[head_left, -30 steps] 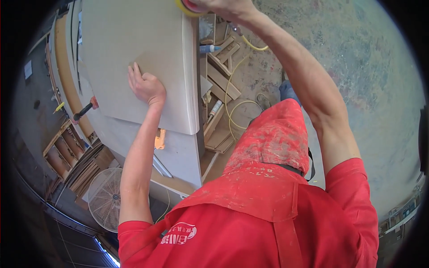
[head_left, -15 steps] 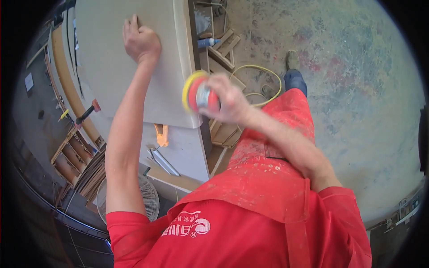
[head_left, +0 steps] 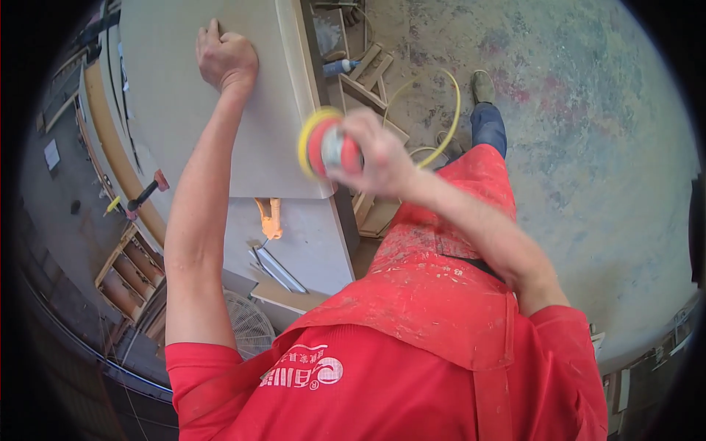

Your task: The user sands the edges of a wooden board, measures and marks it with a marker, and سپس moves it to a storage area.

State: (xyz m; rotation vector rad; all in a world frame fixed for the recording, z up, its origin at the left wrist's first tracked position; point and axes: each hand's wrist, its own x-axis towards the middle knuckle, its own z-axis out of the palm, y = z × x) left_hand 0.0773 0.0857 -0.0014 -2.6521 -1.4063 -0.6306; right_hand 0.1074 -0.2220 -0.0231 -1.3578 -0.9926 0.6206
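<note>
My left hand (head_left: 228, 60) rests on the pale, smooth panel (head_left: 169, 110), fingers partly bent and slightly apart, with nothing held. My right hand (head_left: 382, 158) is wrapped around a round orbital sander (head_left: 332, 149) with a red and silver body and a yellow pad. The sander is tipped on its side, its pad facing the panel's rounded right edge. Motion blurs the sander and hand, and I cannot tell whether the pad touches the edge. A yellow hose (head_left: 448, 132) loops behind my right wrist.
Below the panel, a lower grey surface (head_left: 309, 239) carries an orange tool (head_left: 271, 219) and metal strips (head_left: 278, 270). A hammer-like tool (head_left: 147, 192) lies at left. Wooden frame pieces (head_left: 368, 81) and a blue-white tube (head_left: 338, 67) are beyond the right edge. A round fan guard (head_left: 246, 323) stands lower left.
The sander and my right hand have shifted slightly up and left in view. The hose loop has swung upward. My left hand stays on the panel.
</note>
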